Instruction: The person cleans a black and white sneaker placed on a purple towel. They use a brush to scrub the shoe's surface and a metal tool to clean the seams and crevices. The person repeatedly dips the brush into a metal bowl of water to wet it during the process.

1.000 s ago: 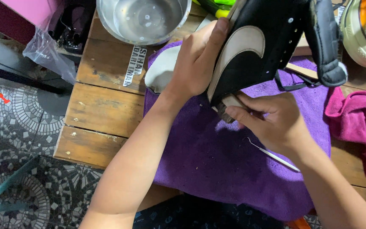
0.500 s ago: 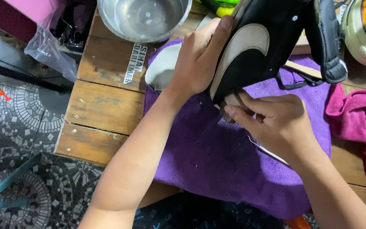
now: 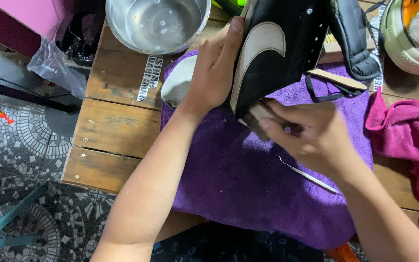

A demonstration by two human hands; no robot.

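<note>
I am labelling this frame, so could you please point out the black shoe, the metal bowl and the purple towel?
black shoe (image 3: 287,53), head view, black side panel.
metal bowl (image 3: 156,24), head view, inside bottom.
purple towel (image 3: 248,189), head view, bare middle area.

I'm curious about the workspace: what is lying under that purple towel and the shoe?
Under the purple towel is a wooden plank table. The towel lies beneath the black shoe and a thin metal pick. What the towel covers cannot be seen.

1. A black shoe (image 3: 287,53) with a cream side stripe is gripped by the left hand (image 3: 214,73) above a purple towel (image 3: 248,194).
2. A small brush (image 3: 258,119), partly hidden, is pressed against the shoe's lower edge by the right hand (image 3: 316,138).
3. A steel bowl (image 3: 156,24) and a magenta cloth (image 3: 413,140) are seen on the wooden table (image 3: 112,131).
</note>
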